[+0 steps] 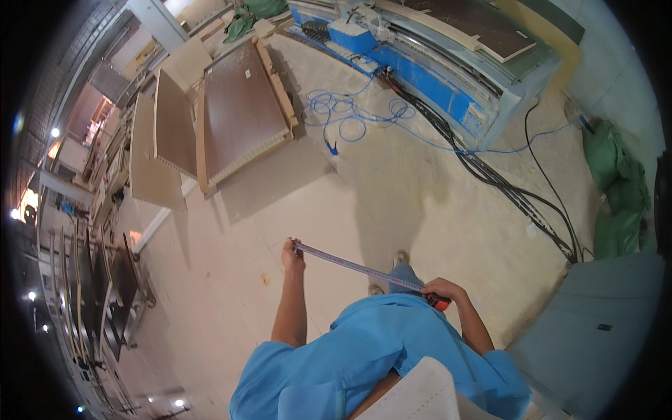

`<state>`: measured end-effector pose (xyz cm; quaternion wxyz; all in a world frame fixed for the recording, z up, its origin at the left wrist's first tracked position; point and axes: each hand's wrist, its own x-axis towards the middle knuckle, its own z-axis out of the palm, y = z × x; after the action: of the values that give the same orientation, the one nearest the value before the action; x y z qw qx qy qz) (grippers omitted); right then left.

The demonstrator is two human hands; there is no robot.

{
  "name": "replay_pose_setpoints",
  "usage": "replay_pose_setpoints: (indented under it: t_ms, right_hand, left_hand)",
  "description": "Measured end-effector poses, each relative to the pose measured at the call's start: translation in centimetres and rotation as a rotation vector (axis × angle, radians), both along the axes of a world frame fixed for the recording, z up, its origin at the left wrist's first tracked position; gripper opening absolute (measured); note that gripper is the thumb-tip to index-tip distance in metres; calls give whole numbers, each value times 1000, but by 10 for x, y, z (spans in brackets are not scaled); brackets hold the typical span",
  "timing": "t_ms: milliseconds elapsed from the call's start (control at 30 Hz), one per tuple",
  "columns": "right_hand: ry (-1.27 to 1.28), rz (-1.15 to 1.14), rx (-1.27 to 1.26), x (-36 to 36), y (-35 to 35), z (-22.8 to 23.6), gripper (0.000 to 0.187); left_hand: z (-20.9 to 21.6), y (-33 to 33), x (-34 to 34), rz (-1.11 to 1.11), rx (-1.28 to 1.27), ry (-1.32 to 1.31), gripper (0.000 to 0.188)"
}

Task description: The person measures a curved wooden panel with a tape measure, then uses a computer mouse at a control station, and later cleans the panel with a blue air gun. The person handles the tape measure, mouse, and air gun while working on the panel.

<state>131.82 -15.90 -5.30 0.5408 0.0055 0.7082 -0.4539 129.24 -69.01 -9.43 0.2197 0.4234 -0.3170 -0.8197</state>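
Observation:
A tape measure (355,267) is pulled out in front of my body, its pale blade running slantwise from left to right. My left hand (293,253) pinches the blade's free end, out to the left and a little farther forward. Close to my waist, my right hand (444,287) is wrapped round the orange and black tape case (439,302), partly covering it. Between the hands the blade looks nearly straight. It passes above the floor and in front of my legs, touching nothing else that I can make out.
Brown panels (241,105) lie stacked ahead to the left, with boards leaning beside them. A blue machine (427,77) stands at the far right. A blue hose (350,112) and black cables (483,171) cross the floor. Racked panels (105,287) are at left, a grey cabinet (595,329) at right.

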Motion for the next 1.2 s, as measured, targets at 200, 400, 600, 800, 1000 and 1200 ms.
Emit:
replay_pose_setpoints:
  t_ms: [200, 400, 600, 800, 1000, 1200]
  right_hand:
    - [142, -30, 48, -89, -3, -35, 34]
    - [316, -217, 107, -222, -18, -59, 33]
    - [498, -157, 305, -331, -45, -41, 36]
    - [445, 26, 545, -384, -85, -50, 34]
    - [501, 128, 474, -403, -99, -95, 38]
    - [268, -343, 393, -446, -120, -101, 39]
  left_hand:
    - [-7, 7, -112, -45, -34, -117, 9]
    - [-17, -3, -178, -214, -175, -228, 9]
    - [-29, 39, -237, -484, -207, -263, 15]
    - [-44, 86, -300, -847, -306, -452, 20]
    - [-46, 57, -382, -859, -274, -466, 20]
    - [-49, -5, -475, -1015, -378, -505, 16]
